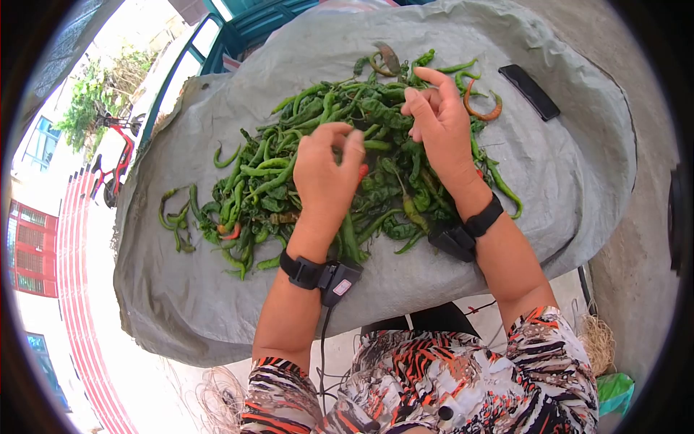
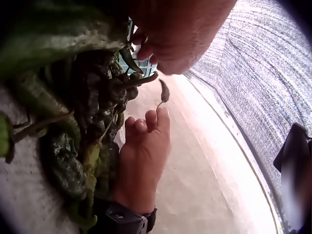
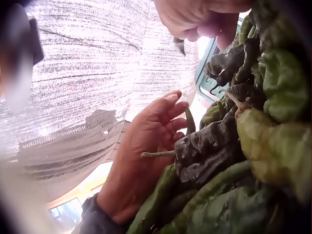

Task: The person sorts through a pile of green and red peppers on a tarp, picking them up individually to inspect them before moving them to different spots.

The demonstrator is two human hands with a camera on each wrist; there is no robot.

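Green chili peppers (image 1: pixel 271 172) lie heaped on a grey sheet (image 1: pixel 195 304), some wrinkled and dark, a few reddish. Over the middle of the heap hovers my left hand (image 1: pixel 327 173), slightly blurred, its fingers loosely bent and nothing visible in them. My right hand (image 1: pixel 447 126) is raised over the heap's right side, index finger extended and thumb apart from it. Just beyond its fingertips in the left wrist view is a small dark pepper (image 2: pixel 164 91). A blurred reddish-brown pepper (image 1: pixel 390 58) shows above the heap's far edge in the head view.
A black phone (image 1: pixel 530 92) lies on the sheet at the right. Single peppers (image 1: pixel 175 220) lie apart on the left. A teal metal frame (image 1: pixel 249 25) stands behind the sheet. Black wrist cameras sit on both wrists, with a cable (image 1: pixel 323 354) hanging from the left one.
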